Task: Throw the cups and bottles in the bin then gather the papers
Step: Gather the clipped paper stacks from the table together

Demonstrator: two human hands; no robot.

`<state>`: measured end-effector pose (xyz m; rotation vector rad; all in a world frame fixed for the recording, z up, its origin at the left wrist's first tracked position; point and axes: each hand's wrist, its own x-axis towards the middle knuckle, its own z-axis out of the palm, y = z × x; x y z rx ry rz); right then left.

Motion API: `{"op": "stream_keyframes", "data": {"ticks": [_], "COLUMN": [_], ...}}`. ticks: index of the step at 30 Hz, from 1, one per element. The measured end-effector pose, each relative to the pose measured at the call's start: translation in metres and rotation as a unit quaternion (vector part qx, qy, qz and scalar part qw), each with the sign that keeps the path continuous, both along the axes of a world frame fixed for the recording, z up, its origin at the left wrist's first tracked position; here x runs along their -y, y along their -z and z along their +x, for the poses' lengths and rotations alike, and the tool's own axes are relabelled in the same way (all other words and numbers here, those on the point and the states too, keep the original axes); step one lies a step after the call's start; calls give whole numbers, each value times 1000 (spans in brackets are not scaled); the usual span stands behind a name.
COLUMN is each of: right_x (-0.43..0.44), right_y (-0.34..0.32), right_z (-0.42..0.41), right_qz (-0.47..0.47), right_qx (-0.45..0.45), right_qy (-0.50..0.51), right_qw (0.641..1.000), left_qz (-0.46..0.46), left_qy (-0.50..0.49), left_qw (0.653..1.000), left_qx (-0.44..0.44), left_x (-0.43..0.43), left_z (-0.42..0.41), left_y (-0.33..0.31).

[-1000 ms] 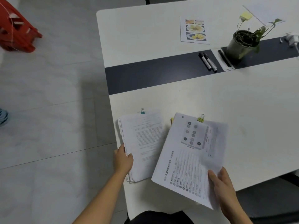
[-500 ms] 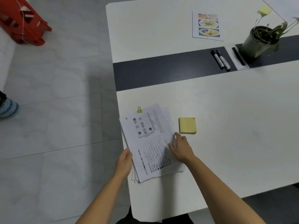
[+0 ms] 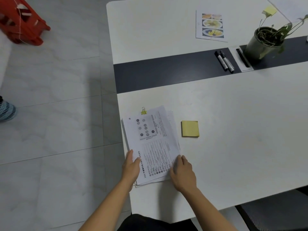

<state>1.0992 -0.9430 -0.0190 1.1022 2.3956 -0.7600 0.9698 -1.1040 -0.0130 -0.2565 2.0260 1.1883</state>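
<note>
A stack of printed papers [image 3: 153,144] lies at the near left corner of the white table [image 3: 233,105], its top sheet held by a yellow binder clip [image 3: 143,112]. My left hand [image 3: 131,166] grips the stack's left edge near the table's side, thumb on top. My right hand [image 3: 182,174] rests with straight fingers against the stack's lower right edge. A sheet with food photos [image 3: 211,25] lies far across the table, and another white sheet [image 3: 290,7] shows at the top right corner. No cup, bottle or bin is in view.
A yellow sticky-note pad [image 3: 190,128] sits just right of the stack. Two markers [image 3: 225,61] and a potted plant [image 3: 265,44] stand on the dark centre strip. A red plastic stool [image 3: 21,22] is on the floor, far left. A dark chair [image 3: 275,214] is tucked in at the near right.
The clipped sheet was laid on top of the other papers, uncovering the yellow pad. My right hand slid from the top sheet's middle down to the stack's lower right edge.
</note>
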Motion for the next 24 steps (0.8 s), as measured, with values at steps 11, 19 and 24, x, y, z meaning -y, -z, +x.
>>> {"op": "stream_keyframes", "data": {"ticks": [11, 19, 24], "right_x": [-31, 7, 60], "right_y": [-43, -105, -108], "right_z": [13, 36, 20], "right_qz": [-74, -212, -251], "right_qx": [-96, -325, -306], "right_qy": [5, 113, 50], "right_qw": [993, 915, 917], "left_qz": [0, 9, 3], "left_qy": [38, -160, -233], "left_qw": [992, 962, 940], "left_qx": [-117, -223, -251], "left_x": [23, 100, 171], "left_z": [10, 62, 76], "left_y": [-67, -157, -175]}}
